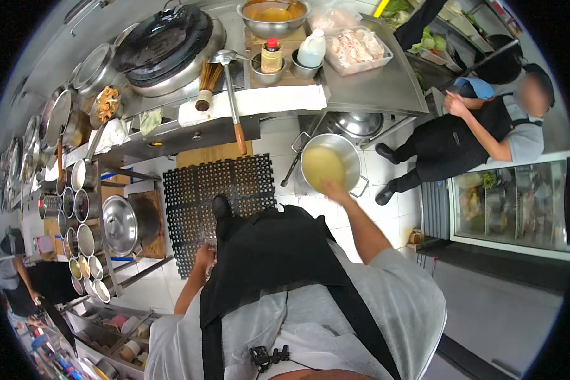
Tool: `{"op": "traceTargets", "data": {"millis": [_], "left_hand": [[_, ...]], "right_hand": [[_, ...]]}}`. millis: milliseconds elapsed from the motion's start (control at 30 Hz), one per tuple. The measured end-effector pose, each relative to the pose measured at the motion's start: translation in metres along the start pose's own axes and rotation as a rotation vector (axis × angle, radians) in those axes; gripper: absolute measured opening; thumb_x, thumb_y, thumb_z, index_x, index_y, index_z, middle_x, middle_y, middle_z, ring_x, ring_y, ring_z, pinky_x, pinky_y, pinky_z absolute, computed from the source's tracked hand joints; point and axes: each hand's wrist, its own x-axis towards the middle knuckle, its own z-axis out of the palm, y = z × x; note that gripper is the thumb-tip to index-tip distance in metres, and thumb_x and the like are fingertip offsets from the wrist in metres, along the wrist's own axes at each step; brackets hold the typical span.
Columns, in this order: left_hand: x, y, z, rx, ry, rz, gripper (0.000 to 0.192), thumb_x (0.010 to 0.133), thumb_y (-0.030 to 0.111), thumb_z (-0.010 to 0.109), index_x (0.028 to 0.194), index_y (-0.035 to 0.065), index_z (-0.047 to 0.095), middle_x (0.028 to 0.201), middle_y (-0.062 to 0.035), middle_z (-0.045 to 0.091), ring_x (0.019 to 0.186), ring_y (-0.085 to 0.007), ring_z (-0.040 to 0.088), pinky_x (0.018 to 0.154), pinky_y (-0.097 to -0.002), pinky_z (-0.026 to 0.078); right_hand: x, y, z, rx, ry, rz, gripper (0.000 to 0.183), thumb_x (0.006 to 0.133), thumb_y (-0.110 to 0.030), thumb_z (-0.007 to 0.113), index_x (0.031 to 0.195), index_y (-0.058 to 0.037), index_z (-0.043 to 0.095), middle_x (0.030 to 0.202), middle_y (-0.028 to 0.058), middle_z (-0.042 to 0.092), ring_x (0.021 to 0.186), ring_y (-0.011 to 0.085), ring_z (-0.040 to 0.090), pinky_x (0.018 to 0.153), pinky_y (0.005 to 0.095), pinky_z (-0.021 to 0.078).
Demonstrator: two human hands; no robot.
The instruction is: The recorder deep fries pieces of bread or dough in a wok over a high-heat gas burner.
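My right hand (335, 191) reaches over the near rim of a deep metal pot (354, 164) that stands low, with yellowish liquid (323, 166) in it. The hand is blurred, so I cannot tell whether its fingers hold anything. My left hand (206, 256) hangs at my left side, above the black perforated rubber mat (190, 199), with its fingers curled; what may be inside them is hidden. A ladle with a wooden handle (240, 137) lies across the white cloth (285, 100) at the counter's edge, beside a bamboo brush (208, 83).
Ahead is a steel counter (384, 85) with a wok (166, 42), a bowl of orange liquid (273, 26) and a plastic tub of raw meat (356, 47). A co-worker (470, 123) stands at right. Left are a rack of metal containers (88, 237) and a lidded stockpot (121, 223).
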Motion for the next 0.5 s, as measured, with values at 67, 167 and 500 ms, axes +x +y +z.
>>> {"op": "traceTargets", "data": {"millis": [67, 167, 500], "left_hand": [[-0.012, -0.038, 0.009, 0.096, 0.061, 0.085, 0.020, 0.091, 0.016, 0.051, 0.102, 0.0067, 0.065, 0.084, -0.0149, 0.067, 0.074, -0.0280, 0.065, 0.065, -0.0383, 0.052], [-0.012, -0.048, 0.004, 0.210, 0.112, 0.185, 0.018, 0.092, 0.014, 0.049, 0.099, 0.0072, 0.065, 0.077, -0.0107, 0.066, 0.062, -0.0226, 0.063, 0.054, -0.0352, 0.050], [-0.045, -0.053, -0.005, -0.636, 0.140, -0.042, 0.015, 0.090, 0.011, 0.054, 0.103, 0.0055, 0.059, 0.078, -0.0054, 0.061, 0.064, -0.0142, 0.058, 0.053, -0.0282, 0.046]], "right_hand": [[0.050, -0.073, -0.034, -0.193, 0.146, -0.240, 0.030, 0.095, -0.032, 0.052, 0.084, -0.0062, 0.064, 0.069, 0.0089, 0.061, 0.062, 0.0176, 0.060, 0.060, 0.0342, 0.0481], [0.128, -0.130, -0.083, -0.223, 0.509, -0.683, 0.019, 0.092, -0.021, 0.055, 0.092, -0.0049, 0.065, 0.065, 0.0052, 0.060, 0.057, 0.0144, 0.061, 0.052, 0.0324, 0.0484], [0.269, -0.250, -0.143, 0.881, 0.386, 0.226, 0.017, 0.094, -0.016, 0.055, 0.098, 0.0003, 0.054, 0.075, 0.0130, 0.059, 0.058, 0.0252, 0.061, 0.049, 0.0377, 0.0530]]}}
